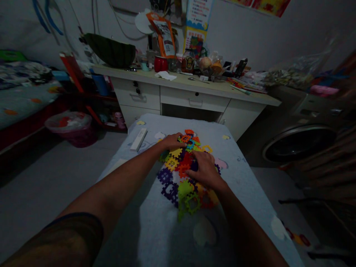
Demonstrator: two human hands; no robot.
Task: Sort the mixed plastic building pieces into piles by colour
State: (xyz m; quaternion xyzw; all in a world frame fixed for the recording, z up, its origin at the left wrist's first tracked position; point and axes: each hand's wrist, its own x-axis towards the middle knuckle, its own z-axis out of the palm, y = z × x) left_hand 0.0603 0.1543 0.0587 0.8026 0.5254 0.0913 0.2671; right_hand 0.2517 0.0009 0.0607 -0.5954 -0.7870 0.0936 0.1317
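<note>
A loose heap of plastic interlocking building pieces with toothed edges lies on the cloth-covered table [236, 196]. My left hand [172, 142] rests at the heap's far left side, its thumb and fingers apart beside an orange window piece [185, 138]. Lower and to the right, my right hand [205, 167] lies over the pieces, thumb spread from the fingers near a red piece [183, 170]. Its fingertips are partly hidden. Nearer me are a yellow window piece [171, 163], a purple window piece [165, 175] and a green ring-shaped piece [192, 203].
A white oblong box [138, 139] lies on the table's left side. Beyond stands a white desk [139, 89] bearing a red mug [160, 64], a jar [188, 61] and clutter. A washing machine [294, 126] is at right, a pink bin [75, 129] at left.
</note>
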